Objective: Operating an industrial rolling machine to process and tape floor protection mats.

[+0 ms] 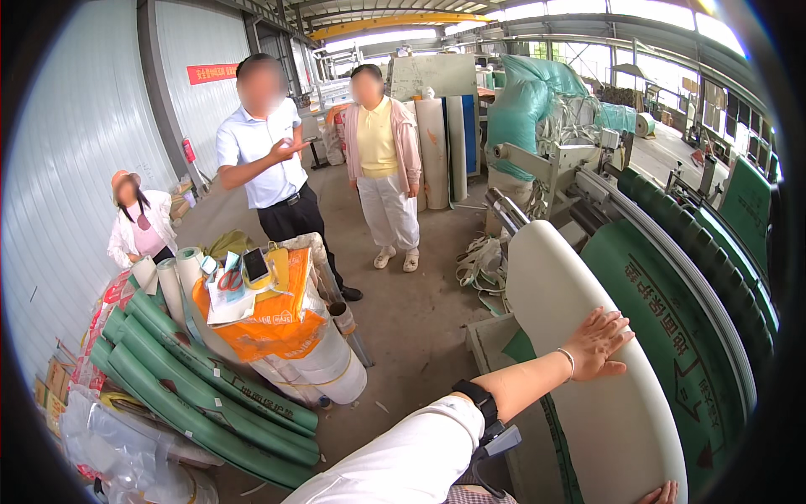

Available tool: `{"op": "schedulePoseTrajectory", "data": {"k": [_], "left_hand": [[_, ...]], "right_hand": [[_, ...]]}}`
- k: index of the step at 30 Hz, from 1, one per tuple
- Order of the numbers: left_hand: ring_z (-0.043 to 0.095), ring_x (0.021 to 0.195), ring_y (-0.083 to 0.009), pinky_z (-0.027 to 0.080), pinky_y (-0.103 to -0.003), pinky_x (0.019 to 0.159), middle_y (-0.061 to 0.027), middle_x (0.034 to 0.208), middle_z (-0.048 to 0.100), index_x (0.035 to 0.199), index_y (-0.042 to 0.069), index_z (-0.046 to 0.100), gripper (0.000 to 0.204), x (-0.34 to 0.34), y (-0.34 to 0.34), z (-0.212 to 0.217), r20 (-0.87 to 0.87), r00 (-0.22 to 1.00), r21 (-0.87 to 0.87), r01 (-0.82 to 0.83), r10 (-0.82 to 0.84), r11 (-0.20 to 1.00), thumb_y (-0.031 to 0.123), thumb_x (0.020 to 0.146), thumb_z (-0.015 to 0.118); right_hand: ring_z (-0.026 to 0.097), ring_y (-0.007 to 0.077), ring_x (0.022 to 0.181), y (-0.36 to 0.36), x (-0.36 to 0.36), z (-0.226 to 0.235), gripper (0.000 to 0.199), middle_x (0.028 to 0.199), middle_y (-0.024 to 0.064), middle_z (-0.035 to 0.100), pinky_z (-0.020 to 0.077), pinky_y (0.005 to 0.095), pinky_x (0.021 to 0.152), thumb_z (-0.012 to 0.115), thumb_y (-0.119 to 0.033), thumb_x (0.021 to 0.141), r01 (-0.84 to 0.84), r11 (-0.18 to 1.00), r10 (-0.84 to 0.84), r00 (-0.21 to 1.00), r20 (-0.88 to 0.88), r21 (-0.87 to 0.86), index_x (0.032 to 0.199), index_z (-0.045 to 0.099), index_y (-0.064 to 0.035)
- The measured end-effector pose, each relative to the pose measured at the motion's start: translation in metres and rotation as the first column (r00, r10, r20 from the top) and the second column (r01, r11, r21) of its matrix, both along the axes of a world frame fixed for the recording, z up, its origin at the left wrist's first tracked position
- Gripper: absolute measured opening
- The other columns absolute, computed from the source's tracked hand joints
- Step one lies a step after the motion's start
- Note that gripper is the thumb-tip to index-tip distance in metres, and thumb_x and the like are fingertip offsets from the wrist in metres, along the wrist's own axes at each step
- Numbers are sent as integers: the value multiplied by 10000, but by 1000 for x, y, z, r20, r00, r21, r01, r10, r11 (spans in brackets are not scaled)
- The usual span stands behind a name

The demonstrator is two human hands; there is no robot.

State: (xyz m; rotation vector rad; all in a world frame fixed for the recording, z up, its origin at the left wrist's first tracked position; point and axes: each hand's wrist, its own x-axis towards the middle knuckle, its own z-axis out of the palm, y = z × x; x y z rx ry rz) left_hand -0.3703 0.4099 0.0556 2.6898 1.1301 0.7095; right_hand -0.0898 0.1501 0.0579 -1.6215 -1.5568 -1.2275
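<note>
A large white roll of sheet material (588,353) lies along the machine at the right, running from mid-view to the lower edge. My left hand (596,344) rests palm down on its upper surface, fingers spread and thumb apart, holding nothing. Only the fingertips of my right hand (661,494) show at the lower edge, laid on the roll's near end; the rest of that hand is out of view. Beside the roll, a green sheet with dark printing (663,336) spreads over the machine.
Dark rollers and a metal rail (672,244) flank the green sheet. Left stand green rolls (210,395) and an orange-covered stack (269,323) bearing a phone (255,265) and red-handled scissors (228,280). Two people (264,160) stand ahead; another person (138,218) is farther left.
</note>
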Motion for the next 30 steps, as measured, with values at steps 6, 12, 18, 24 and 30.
{"op": "schedulePoseTrajectory", "data": {"k": [6,12,18,24,30], "left_hand": [[131,1470,-306,28,-468,1205,-143,1538,266,1465,107,343,707,0,0,1,-5,1000,-13,-5,5,1000,585,950,423],[133,1469,-300,29,-468,1205,-141,1534,271,1465,109,343,706,-1,-1,2,-17,1000,-12,-8,8,1000,589,952,416],[145,1464,-299,33,-469,1203,-138,1526,282,1458,110,353,704,-1,1,-1,-6,1000,4,-9,9,1000,594,951,412],[147,1462,-304,39,-472,1203,-138,1524,284,1455,107,357,702,0,0,-1,1,1000,12,-4,4,1000,593,951,415],[141,1465,-304,36,-473,1203,-139,1527,279,1457,107,356,702,0,0,0,-9,1000,5,-9,9,1000,593,952,410]], "right_hand": [[708,295,873,-1,0,-1,189,980,151,720,578,390,763,585,-171,956,12,1000,-12,1000,-3,-14,992,676,-9],[711,303,865,-1,2,-1,192,975,158,723,581,391,765,587,-165,950,3,1000,-3,1000,2,-15,983,683,-2],[711,303,859,1,-1,2,197,974,157,723,583,391,765,582,-166,954,-21,1000,21,1000,-3,-8,987,682,0],[709,292,864,1,0,1,197,979,149,721,582,389,759,579,-167,957,-16,1000,16,1000,10,5,1004,679,-4],[710,287,866,0,5,-4,200,969,140,725,576,384,767,581,-174,957,-10,1000,10,1000,2,3,999,685,-9]]}}
